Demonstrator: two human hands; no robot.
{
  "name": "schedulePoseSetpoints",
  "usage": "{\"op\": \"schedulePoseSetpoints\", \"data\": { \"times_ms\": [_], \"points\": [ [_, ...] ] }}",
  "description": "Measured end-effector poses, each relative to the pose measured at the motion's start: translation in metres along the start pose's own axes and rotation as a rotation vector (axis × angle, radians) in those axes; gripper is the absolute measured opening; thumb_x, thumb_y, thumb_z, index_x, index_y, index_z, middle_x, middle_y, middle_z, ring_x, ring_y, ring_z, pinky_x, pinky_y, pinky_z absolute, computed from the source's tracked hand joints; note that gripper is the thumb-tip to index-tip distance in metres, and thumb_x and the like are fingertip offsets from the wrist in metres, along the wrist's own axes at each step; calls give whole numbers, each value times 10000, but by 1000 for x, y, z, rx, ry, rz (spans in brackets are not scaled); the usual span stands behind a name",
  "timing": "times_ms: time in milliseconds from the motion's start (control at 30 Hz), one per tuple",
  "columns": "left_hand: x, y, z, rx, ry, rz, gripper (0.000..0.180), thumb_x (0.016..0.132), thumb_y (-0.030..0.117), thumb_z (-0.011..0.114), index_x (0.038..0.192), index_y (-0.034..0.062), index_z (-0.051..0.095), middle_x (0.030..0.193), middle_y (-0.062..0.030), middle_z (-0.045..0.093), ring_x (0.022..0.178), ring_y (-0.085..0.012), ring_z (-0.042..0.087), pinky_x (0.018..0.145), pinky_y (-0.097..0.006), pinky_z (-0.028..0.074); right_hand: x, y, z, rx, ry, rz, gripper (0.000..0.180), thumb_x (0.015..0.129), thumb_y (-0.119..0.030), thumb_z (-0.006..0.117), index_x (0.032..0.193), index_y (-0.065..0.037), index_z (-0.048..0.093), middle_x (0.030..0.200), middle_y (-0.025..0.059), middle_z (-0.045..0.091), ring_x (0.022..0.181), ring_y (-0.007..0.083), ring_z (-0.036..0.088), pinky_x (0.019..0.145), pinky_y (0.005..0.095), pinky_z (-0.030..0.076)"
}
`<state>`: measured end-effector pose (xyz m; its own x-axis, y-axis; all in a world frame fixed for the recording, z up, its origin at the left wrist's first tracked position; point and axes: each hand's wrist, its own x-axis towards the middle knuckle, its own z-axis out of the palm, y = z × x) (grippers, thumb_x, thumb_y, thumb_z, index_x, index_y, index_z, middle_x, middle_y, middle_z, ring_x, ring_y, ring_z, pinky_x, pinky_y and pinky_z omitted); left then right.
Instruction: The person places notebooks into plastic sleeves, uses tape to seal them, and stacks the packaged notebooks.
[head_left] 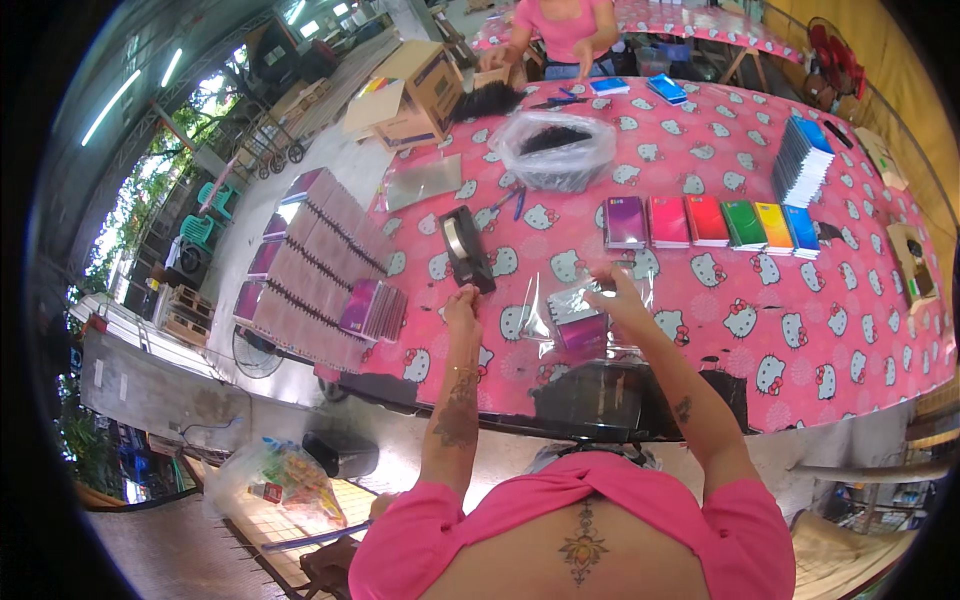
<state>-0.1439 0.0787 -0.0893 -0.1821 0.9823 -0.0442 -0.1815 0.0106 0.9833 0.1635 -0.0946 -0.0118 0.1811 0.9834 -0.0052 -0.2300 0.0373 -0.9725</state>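
Observation:
At the front end of a black tape dispenser (466,250), my left hand (462,302) pinches the tape; the strip itself hardly shows. The dispenser carries a wide roll and stands on the pink table. My right hand (622,303) has its fingers bent over a clear plastic bag (640,285), gripping its upper part. Inside or under this plastic lies a purple notebook (583,333), close to the table's near edge; glare hides part of it. To the left, purple spiral notebooks (372,308) are piled in long stacks.
A row of coloured notebooks (704,220) lies at the right, before a tall blue-covered stack (803,160). Farther back are a plastic bag of black items (555,150), blue-handled scissors (519,203), clear sheets (424,182) and a cardboard box (408,95). Another person (565,35) stands across the table.

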Motion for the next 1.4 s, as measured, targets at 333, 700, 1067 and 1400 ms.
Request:
{"op": "schedulePoseSetpoints", "data": {
  "times_ms": [333, 700, 1067, 1400],
  "points": [
    [-73, 150, 128, 971, -1014, 695, 180, 821, 231, 694, 884, 64, 718, 775, -135, 687, 740, -303, 688, 670, -407, 519, 1, 2, -13, 4, 94, 12, 431, 819, -39, 730, 1209, -30, 546, 1008, 64, 537, 910, 141, 550, 726, 270, 500],
    [6, 52, 170, 1126, -1706, -3, 405, 953, 436, 625, 1045, 47, 685, 905, -13, 679, 835, -86, 605, 702, -304, 484, -1, 0, 1, 59, 29, 20, 488, 799, -23, 746, 1239, -38, 534, 1092, 77, 537, 1029, 167, 527, 817, 291, 496],
    [-171, 81, 158, 1312, -767, 1216, 866, 779, 451, 753, 1407, -46, 422, 1334, -201, 540, 1243, -386, 499, 1013, -497, 406, -17, 17, -15, 116, 205, -74, 512, 925, -353, 684, 1311, -57, 523, 1156, 98, 576, 1141, 182, 536, 948, 333, 451],
    [-171, 128, 154, 1103, -762, 411, 746, 701, 506, 838, 1173, -11, 581, 971, -131, 658, 914, -285, 641, 840, -375, 502, -84, 62, 2, 792, -353, 444, 514, 970, -453, 599, 1323, -84, 531, 1193, 65, 615, 1083, 184, 610, 952, 367, 502]
  ]
}}
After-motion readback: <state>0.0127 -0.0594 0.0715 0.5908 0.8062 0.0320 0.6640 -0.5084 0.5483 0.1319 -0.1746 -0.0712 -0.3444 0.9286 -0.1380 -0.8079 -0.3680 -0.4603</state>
